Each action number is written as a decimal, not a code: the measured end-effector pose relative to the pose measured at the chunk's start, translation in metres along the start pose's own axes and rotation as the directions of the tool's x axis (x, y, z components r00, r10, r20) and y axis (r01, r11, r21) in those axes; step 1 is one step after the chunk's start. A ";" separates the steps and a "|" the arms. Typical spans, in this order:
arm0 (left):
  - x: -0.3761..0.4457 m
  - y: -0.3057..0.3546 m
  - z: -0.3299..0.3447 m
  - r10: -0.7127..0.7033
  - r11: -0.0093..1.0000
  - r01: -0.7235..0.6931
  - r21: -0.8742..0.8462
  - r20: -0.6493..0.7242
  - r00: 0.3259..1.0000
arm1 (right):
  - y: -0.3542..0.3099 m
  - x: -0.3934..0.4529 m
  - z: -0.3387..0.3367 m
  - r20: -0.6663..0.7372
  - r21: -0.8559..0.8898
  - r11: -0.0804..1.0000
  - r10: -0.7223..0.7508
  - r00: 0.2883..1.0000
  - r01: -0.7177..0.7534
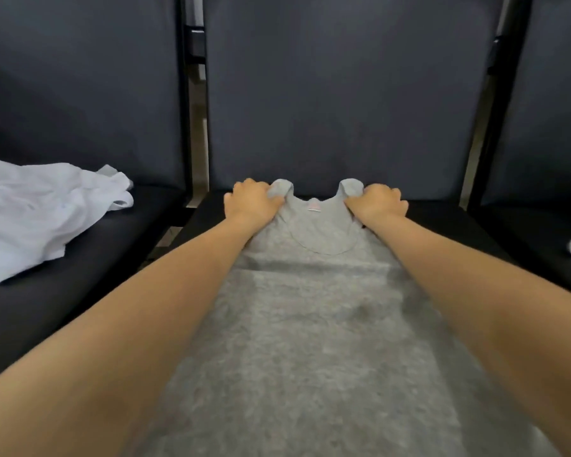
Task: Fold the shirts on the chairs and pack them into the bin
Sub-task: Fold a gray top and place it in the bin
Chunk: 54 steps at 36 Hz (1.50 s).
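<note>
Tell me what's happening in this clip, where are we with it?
A person has a grey tank top spread lengthwise on the middle chair seat. The left hand and right hand each grip a shoulder strap at the far end. No fold shows yet. A crumpled white shirt waits on the left chair; no bin is in view.

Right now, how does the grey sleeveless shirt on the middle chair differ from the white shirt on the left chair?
The grey sleeveless shirt lies spread flat along the middle seat; the white shirt sits crumpled in a heap. The left hand and right hand each grip a grey shoulder strap; nothing touches the white one. Grey shows its neckline and label; the white shirt's shape is hidden. Both rest on dark chair seats.
</note>
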<state>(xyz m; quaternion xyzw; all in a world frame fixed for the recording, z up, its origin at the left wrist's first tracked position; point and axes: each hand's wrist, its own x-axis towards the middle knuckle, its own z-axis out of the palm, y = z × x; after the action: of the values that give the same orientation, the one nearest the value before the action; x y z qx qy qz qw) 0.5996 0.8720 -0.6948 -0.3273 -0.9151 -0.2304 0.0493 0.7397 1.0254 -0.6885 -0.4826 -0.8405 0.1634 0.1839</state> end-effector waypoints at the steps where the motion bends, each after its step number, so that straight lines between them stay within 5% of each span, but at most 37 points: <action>1: 0.000 0.001 -0.001 0.009 0.994 -0.006 -0.107 0.029 1.000 | 0.001 0.001 0.000 0.003 0.063 0.998 -0.007 1.000 0.007; 3: 0.001 0.003 -0.009 -0.032 0.892 0.063 -0.448 0.075 0.997 | 0.003 0.001 -0.005 0.023 0.323 0.946 0.012 1.000 -0.019; 6: 0.001 0.013 -0.036 -0.170 0.606 0.200 -0.770 0.121 0.978 | 0.003 -0.002 -0.030 0.101 0.720 0.678 0.112 0.989 -0.150; 11: -0.017 0.042 -0.100 -0.168 0.331 0.204 -0.921 0.155 0.973 | -0.003 -0.024 -0.094 0.187 0.903 0.373 0.107 0.977 -0.214; 15: -0.052 0.050 -0.142 -0.105 0.259 0.163 -0.952 0.140 0.985 | 0.000 -0.057 -0.137 0.207 0.911 0.356 0.043 0.977 -0.208; 18: -0.094 0.043 -0.158 -0.009 0.305 0.147 -0.941 0.151 0.988 | 0.013 -0.094 -0.154 0.184 0.888 0.434 -0.030 0.982 -0.153; 22: -0.151 0.013 -0.150 0.114 0.563 0.061 -0.824 0.151 0.982 | 0.044 -0.145 -0.152 0.213 0.760 0.650 -0.222 0.951 -0.018; 24: -0.180 -0.008 -0.141 0.221 0.744 -0.067 -0.665 0.151 0.963 | 0.065 -0.172 -0.146 0.283 0.633 0.769 -0.336 0.898 0.088; 27: -0.215 -0.039 -0.127 0.356 0.911 -0.223 -0.347 0.388 0.850 | 0.094 -0.204 -0.134 0.506 0.263 0.908 -0.418 0.755 0.326; 29: -0.236 -0.048 -0.126 0.374 0.926 -0.285 -0.248 0.493 0.785 | 0.106 -0.219 -0.128 0.540 0.134 0.869 -0.467 0.700 0.476; 31: -0.246 -0.051 -0.126 0.380 0.918 -0.265 -0.296 0.461 0.802 | 0.109 -0.228 -0.129 0.473 0.162 0.835 -0.533 0.702 0.525; 36: -0.237 -0.048 -0.127 0.298 0.926 -0.132 -0.355 0.468 0.832 | 0.103 -0.223 -0.129 0.351 0.246 0.870 -0.491 0.797 0.428; 42: -0.200 -0.033 -0.117 0.100 0.973 -0.062 -0.221 0.165 0.981 | 0.090 -0.188 -0.118 0.274 0.271 0.948 -0.242 0.931 0.167; 48: -0.171 -0.024 -0.104 -0.052 0.979 0.082 -0.186 0.159 0.986 | 0.082 -0.166 -0.096 0.218 0.208 0.977 -0.084 0.972 0.038; 54: -0.148 -0.023 -0.081 -0.050 0.999 0.053 -0.009 0.245 0.968 | 0.079 -0.143 -0.080 0.222 0.063 0.989 -0.145 0.964 0.135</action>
<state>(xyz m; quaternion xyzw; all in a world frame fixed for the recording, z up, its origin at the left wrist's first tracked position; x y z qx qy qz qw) 0.6961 0.7337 -0.6673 -0.3298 -0.9205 -0.1965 -0.0727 0.9030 0.9462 -0.6754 -0.3959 -0.8839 0.2236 0.1095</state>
